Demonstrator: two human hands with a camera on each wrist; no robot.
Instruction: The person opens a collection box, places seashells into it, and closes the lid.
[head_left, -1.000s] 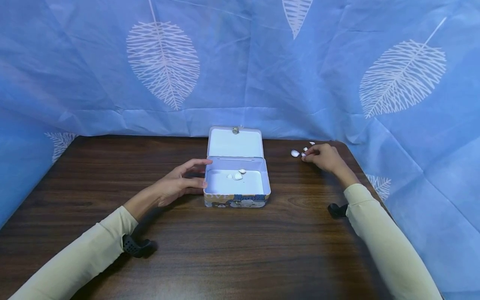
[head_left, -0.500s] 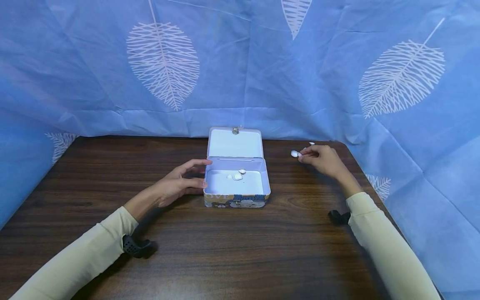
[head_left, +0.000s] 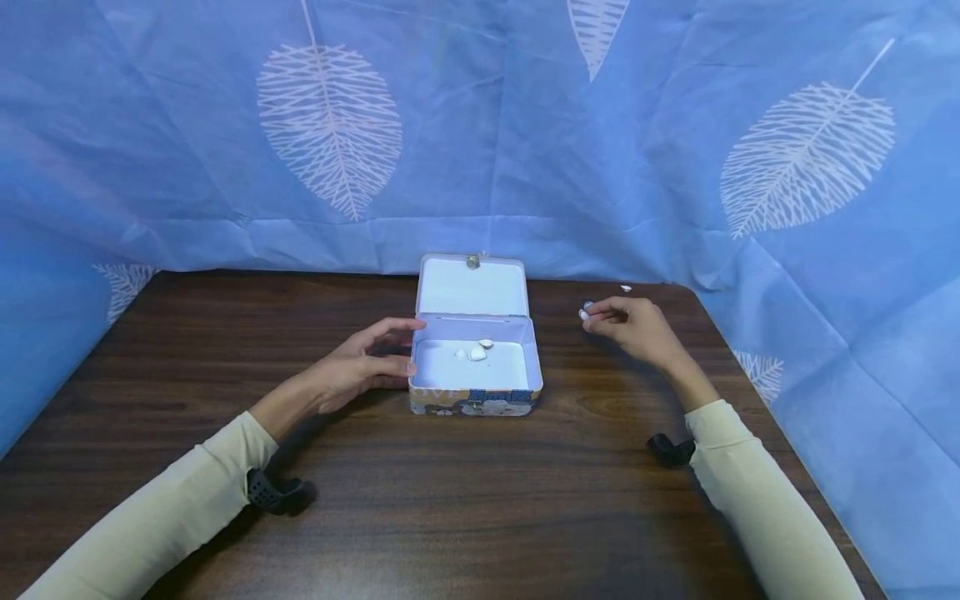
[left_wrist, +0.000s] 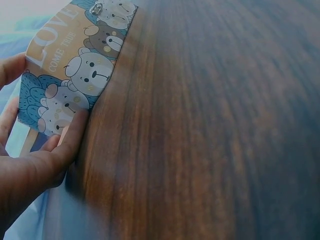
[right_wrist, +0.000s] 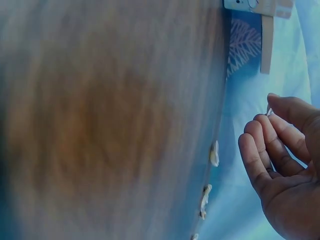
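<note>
The right hand (head_left: 637,327) hovers just above the table (head_left: 480,500), its grip pinched narrow on a small white shell (head_left: 583,313) at the fingertips. From above only a sliver of that shell shows past the fingers, and in the right wrist view it is almost wholly hidden, a pale edge (right_wrist: 268,112) between thumb and forefinger. Behind that grip, near the far table edge, one more shell (head_left: 626,288) is plain from above; the blurred right wrist view shows three pale shells (right_wrist: 214,153) along the edge, so the count on the table is hard to settle.

Well to the left of the pinching grip sits one open tin box (head_left: 474,367), lid up, with what looks like three shells (head_left: 476,353) inside, one very faint. The left hand (head_left: 360,367) rests against the box's left wall, fingers straight and loosely spread, gripping nothing. Its wrist view cuts the box off, showing only the bear-printed side (left_wrist: 75,75) with fingertips touching it.
</note>
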